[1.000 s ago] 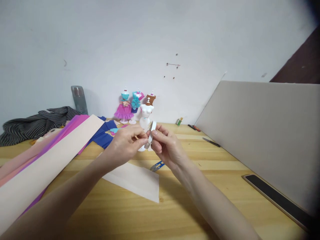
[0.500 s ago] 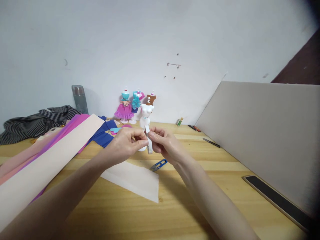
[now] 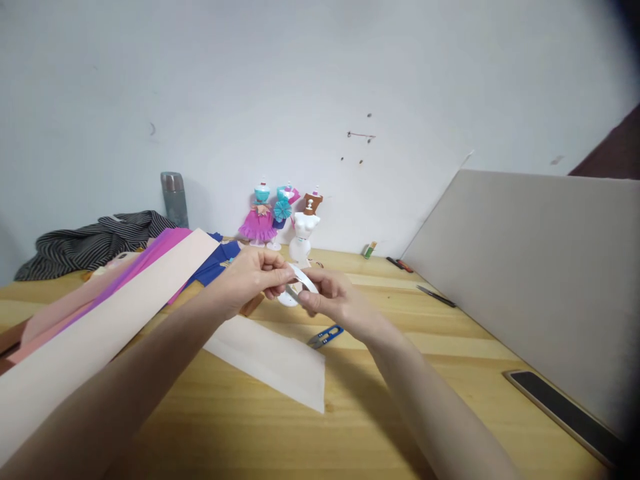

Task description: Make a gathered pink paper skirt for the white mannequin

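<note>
Above the middle of the table, both hands hold a narrow white roll of tape (image 3: 306,279), which shows as a thin curved band. My left hand (image 3: 257,277) pinches its left edge between thumb and fingers. From the other side, my right hand (image 3: 334,293) grips the roll with its thumb in front and fingers behind. A white mini dress form (image 3: 303,233) stands just behind the hands, its base partly hidden by them. Below them lies a pale sheet of crepe paper (image 3: 275,363), with blue thread snips (image 3: 325,337) by its upper right edge.
Left, long crepe paper strips (image 3: 125,313) in pink, purple and cream lie near a striped cloth (image 3: 100,243) and a bottle (image 3: 174,200). Dressed mini forms (image 3: 259,220) stand by the wall. Right are tweezers (image 3: 436,296), a phone (image 3: 560,413) and a white board (image 3: 540,267).
The white roll has turned from a near-upright edge to a slanted ring, and my fingers have shifted on it. The whole view has moved slightly, so things appear further right.
</note>
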Action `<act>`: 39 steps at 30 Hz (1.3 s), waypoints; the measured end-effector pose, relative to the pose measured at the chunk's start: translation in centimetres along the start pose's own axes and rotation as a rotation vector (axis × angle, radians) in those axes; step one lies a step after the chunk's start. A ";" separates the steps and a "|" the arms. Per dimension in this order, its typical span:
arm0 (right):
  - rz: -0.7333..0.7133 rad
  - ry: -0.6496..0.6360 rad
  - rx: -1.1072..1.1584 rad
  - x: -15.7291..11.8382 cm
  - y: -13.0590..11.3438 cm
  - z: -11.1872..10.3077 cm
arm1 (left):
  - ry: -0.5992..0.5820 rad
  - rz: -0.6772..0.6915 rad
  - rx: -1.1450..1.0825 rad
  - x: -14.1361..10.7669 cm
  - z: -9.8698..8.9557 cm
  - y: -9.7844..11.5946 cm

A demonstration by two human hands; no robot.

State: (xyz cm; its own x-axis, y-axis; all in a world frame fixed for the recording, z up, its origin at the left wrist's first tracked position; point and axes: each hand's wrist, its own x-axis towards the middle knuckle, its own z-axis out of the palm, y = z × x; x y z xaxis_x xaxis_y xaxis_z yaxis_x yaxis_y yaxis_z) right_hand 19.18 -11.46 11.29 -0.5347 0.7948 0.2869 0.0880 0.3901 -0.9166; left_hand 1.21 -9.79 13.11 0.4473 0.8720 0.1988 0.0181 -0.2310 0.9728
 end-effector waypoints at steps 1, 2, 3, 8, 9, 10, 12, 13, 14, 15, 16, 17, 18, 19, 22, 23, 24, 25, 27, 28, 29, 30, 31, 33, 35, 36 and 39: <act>-0.011 0.020 -0.055 -0.1 0.1 -0.2 | 0.013 0.005 0.011 0.1 -0.2 0.0; -0.021 0.042 -0.105 -0.2 0.1 -0.4 | 0.021 0.015 0.027 0.1 -0.5 0.1; -0.030 0.062 -0.148 -0.3 0.2 -0.5 | 0.024 0.027 0.041 0.1 -0.7 0.1; -0.069 0.089 -0.277 -0.6 0.0 -0.9 | -0.008 0.031 -0.021 0.3 -1.0 0.0; -0.076 0.099 -0.294 -0.7 -0.2 -0.9 | -0.009 0.023 -0.048 0.3 -0.9 -0.2; -0.080 0.117 -0.311 -0.7 -0.4 -1.0 | -0.011 0.016 -0.071 0.4 -0.8 -0.4; -0.086 0.158 -0.328 -0.7 -0.7 -1.2 | -0.025 0.016 -0.104 0.5 -0.7 -0.6; -0.085 0.169 -0.325 -0.7 -0.8 -1.3 | -0.032 0.026 -0.109 0.5 -0.7 -0.7; -0.085 0.174 -0.311 -0.6 -0.9 -1.4 | -0.035 0.040 -0.105 0.6 -0.7 -0.8; -0.087 0.169 -0.289 -0.6 -0.9 -1.5 | -0.033 0.058 -0.088 0.6 -0.7 -0.8; -0.093 0.160 -0.261 -0.7 -0.9 -1.6 | -0.027 0.078 -0.061 0.7 -0.8 -0.8; -0.100 0.151 -0.233 -0.7 -0.8 -1.7 | -0.019 0.095 -0.026 0.7 -0.9 -0.8; -0.107 0.144 -0.207 -0.7 -0.7 -1.8 | -0.013 0.103 0.015 0.7 -1.0 -0.7; -0.114 0.141 -0.185 -0.7 -0.5 -1.9 | -0.012 0.104 0.056 0.7 -1.0 -0.6; -0.101 0.147 -0.148 -0.8 -0.1 -2.1 | -0.034 0.093 0.160 0.8 -1.1 -0.3; -0.090 0.153 -0.138 -0.7 0.1 -2.1 | -0.040 0.095 0.187 0.7 -1.1 -0.2; -0.079 0.162 -0.128 -0.7 0.2 -2.0 | -0.044 0.100 0.207 0.7 -1.0 -0.1; -0.069 0.173 -0.116 -0.6 0.3 -2.0 | -0.046 0.103 0.221 0.7 -1.0 0.0; -0.057 0.188 -0.094 -0.5 0.5 -1.9 | -0.063 0.095 0.228 0.9 -1.0 -0.2; -0.056 0.197 -0.080 -0.6 0.4 -1.9 | -0.074 0.086 0.227 1.1 -1.2 -0.6; -0.060 0.212 -0.056 -0.6 0.3 -2.0 | -0.075 0.074 0.230 1.3 -1.5 -1.1; -0.071 0.237 -0.023 -0.8 0.1 -2.2 | -0.066 0.061 0.230 1.7 -1.9 -1.7; -0.096 0.277 0.009 -1.0 -0.2 -2.4 | -0.029 0.046 0.239 2.1 -2.5 -2.4; -0.175 0.385 0.048 -1.7 -1.0 -3.2 | 0.107 -0.002 0.209 2.8 -3.7 -3.7; -0.246 0.454 0.011 -2.3 -1.7 -3.9 | 0.176 -0.072 0.074 3.2 -4.6 -4.3; -0.251 0.455 -0.013 -2.4 -1.9 -4.1 | 0.183 -0.054 0.016 3.2 -4.8 -4.3; -0.187 0.390 -0.068 -2.3 -1.8 -3.9 | 0.152 0.059 -0.030 2.4 -3.8 -2.9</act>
State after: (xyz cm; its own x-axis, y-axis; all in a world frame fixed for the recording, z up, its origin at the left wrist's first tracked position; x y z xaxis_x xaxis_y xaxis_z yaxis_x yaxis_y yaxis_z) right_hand 23.56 -12.22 13.41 -0.1905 0.8187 0.5417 0.0820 0.5631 -0.8223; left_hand -1.14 -5.39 11.19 0.3059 0.9133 0.2688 -0.0314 -0.2725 0.9617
